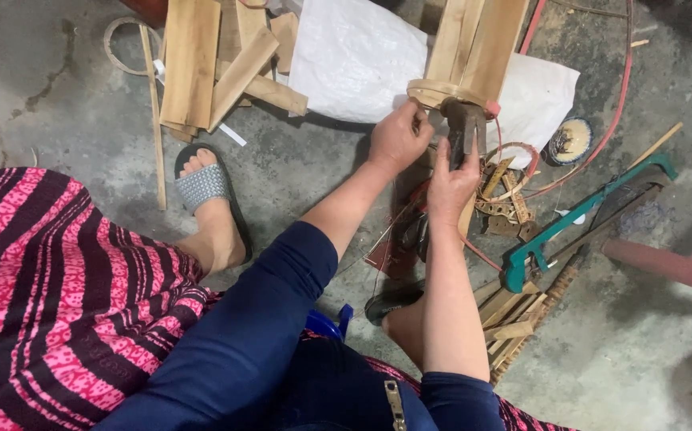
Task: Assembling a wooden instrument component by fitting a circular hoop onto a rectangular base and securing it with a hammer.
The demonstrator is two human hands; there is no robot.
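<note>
A bundle of flat bamboo slats stands tilted at the top middle, held together at its lower end by a bent bamboo ring. My left hand pinches the ring at its left side. My right hand grips the handle of a dark, rusty blade tool whose upper end sits against the bundle's bottom. Both forearms reach forward from dark blue sleeves.
A white sack lies under the bundle. Wooden boards are stacked at top left. A green-framed hacksaw and split bamboo sticks lie at right, with a red hose. My sandalled foot rests on the concrete floor.
</note>
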